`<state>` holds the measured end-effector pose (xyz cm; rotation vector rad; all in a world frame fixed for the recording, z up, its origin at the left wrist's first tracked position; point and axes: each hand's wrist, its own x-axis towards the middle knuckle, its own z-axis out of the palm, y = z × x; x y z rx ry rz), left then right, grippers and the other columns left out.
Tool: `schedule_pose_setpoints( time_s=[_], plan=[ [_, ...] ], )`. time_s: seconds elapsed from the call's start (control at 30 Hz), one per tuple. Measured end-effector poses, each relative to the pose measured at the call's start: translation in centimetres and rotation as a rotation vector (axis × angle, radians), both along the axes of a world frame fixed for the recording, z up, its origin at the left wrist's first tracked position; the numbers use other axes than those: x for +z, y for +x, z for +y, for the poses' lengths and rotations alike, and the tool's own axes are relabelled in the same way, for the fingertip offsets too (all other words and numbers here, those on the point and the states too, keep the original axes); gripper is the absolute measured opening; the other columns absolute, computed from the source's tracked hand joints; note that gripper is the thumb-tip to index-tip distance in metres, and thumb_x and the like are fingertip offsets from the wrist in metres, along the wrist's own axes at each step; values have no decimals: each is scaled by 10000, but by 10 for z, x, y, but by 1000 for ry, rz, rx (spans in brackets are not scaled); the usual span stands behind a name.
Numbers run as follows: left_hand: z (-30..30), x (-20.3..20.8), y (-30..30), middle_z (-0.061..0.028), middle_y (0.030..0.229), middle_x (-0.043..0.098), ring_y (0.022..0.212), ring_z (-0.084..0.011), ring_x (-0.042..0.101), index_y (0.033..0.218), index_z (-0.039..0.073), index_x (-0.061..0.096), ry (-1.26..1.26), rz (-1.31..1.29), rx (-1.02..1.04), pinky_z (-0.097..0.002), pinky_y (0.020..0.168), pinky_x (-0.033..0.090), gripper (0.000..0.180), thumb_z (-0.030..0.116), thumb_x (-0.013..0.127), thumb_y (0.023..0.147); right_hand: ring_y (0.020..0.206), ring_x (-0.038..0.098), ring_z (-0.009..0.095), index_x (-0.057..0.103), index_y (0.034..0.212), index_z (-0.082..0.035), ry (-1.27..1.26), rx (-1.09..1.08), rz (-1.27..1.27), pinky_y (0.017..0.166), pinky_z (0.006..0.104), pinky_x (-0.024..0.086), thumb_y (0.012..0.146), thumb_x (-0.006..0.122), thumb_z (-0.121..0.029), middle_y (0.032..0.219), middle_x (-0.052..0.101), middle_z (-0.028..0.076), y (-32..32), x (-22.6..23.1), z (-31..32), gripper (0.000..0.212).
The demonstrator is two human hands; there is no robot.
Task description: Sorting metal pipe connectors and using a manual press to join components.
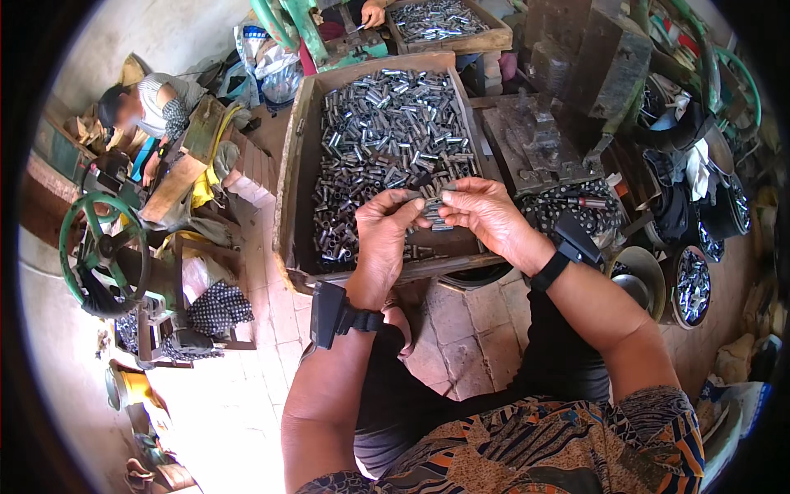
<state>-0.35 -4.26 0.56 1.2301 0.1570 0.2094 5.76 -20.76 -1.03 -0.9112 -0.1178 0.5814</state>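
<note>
My left hand [385,226] and my right hand [487,216] are close together over the near right part of a wooden tray [282,202]. Thumb and fingers of each hand are pinched at a small metal piece [431,200] between them; the fingertips partly hide it, and its exact kind cannot be made out. Beneath and beyond the hands lies a thick layer of short metal tubes [387,115], shiny at the far side and darker toward the left. A few more tubes [424,251] lie by the tray's near edge.
Right of the tray stands a heavy dark metal press [535,140]. Round containers of metal parts [693,284] stand at the far right. A second tray [494,39] is behind, near another person's hand [374,13]. At left, a person [164,107] bends by a green handwheel [103,239].
</note>
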Motion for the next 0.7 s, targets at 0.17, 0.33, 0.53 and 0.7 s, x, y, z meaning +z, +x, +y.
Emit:
schedule_pose_setpoints(
  time_s=[0.17, 0.33, 0.53, 0.7],
  plan=[
    [-10, -10, -2, -71, 755, 644, 593, -143, 607, 857, -4, 628, 99, -146, 48, -226, 576, 484, 78, -58, 618, 800, 735, 671, 204, 622, 899, -4, 56, -14, 55, 629, 290, 558, 810, 671, -43, 808, 661, 104, -8, -3, 3, 110],
    [-1, -8, -2, -60, 797, 646, 628, -136, 604, 908, 10, 630, -91, -49, -72, -246, 601, 491, 97, -22, 629, 817, 724, 669, 202, 623, 901, -4, 73, 36, 88, 627, 289, 558, 813, 662, -33, 818, 663, 109, -9, 2, -1, 101],
    [-11, -2, -7, 9, 699, 588, 528, -66, 481, 869, 45, 635, -119, 10, -99, -202, 481, 394, 31, 72, 625, 858, 692, 662, 189, 636, 887, 1, 30, 104, 51, 614, 279, 554, 823, 661, -65, 818, 662, 115, -8, 7, -5, 96],
    [-22, 0, -7, 43, 627, 531, 480, -20, 382, 775, 62, 614, -20, 48, 122, -194, 429, 301, 152, 165, 613, 887, 668, 651, 159, 647, 868, 14, -223, 144, -164, 609, 260, 529, 815, 699, -164, 760, 656, 87, 8, 15, -12, 193]
  ],
)
